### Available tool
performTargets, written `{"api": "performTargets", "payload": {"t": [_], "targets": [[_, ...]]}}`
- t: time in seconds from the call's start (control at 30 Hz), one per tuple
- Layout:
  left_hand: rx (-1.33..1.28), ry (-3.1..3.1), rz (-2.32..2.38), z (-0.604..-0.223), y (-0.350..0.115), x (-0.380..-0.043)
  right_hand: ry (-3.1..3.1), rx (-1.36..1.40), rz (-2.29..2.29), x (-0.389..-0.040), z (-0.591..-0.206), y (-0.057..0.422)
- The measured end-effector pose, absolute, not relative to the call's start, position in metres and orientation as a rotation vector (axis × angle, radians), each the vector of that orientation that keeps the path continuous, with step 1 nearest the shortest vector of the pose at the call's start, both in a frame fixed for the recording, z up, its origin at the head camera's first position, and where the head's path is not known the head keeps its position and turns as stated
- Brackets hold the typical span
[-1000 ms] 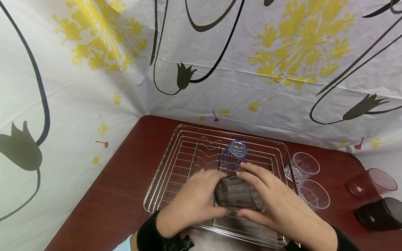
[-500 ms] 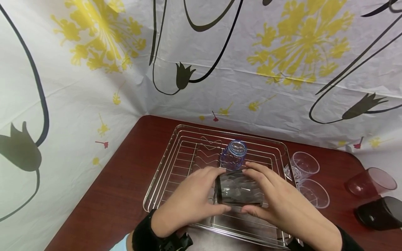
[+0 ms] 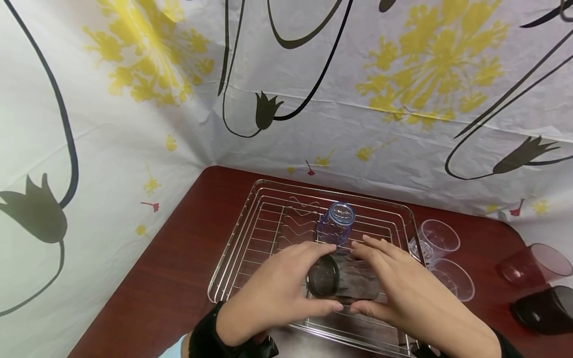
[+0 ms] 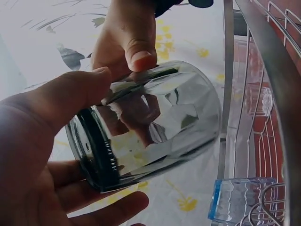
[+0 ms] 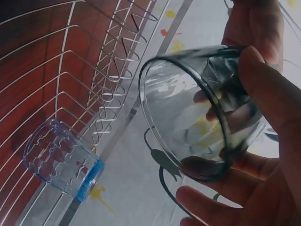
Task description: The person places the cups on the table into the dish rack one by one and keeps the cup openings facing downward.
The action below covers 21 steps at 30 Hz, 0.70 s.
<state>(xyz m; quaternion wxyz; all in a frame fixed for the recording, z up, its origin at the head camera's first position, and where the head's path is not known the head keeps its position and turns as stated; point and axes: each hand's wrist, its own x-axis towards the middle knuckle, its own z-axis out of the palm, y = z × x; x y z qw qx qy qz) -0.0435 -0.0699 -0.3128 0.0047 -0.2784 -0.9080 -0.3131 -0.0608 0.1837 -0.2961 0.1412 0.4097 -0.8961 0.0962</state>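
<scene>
Both hands hold a grey, smoky, faceted drinking glass point(image 3: 358, 281) on its side, over the wire dish rack point(image 3: 331, 192). My left hand point(image 3: 284, 288) grips its base end, which faces left and partly toward the head camera. The right hand point(image 3: 403, 286) grips the rim end, thumb near the left thumb. In the right wrist view, the glass's open mouth point(image 5: 183, 117) shows with nothing inside, and fingers curve around the wall. The thick dark base point(image 4: 101, 148) lies against the left palm side in the left wrist view. A blue-tinted glass point(image 3: 336, 223) stands upside down in the rack, just beyond the hands.
To the rack's right, two clear glasses point(image 3: 440, 234) lie tilted on the red-brown table point(image 3: 170, 253). Farther right are a pinkish glass point(image 3: 530, 263) and a dark glass point(image 3: 537, 309) on their sides. A patterned white sheet point(image 3: 286, 144) hangs behind and at left.
Between the hands, the smoky glass has turned so its round base now shows toward the head camera. The hands have shifted slightly; the blue glass stays in place.
</scene>
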Motion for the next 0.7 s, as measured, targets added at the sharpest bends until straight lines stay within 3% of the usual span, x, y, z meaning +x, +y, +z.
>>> {"api": "performTargets", "payload": {"t": [0.7], "targets": [[-0.994, -2.695, -0.97, -0.306, -0.058, -0.045, -2.682, 1.112, 0.193, -0.06, -0.304, 0.178]]}}
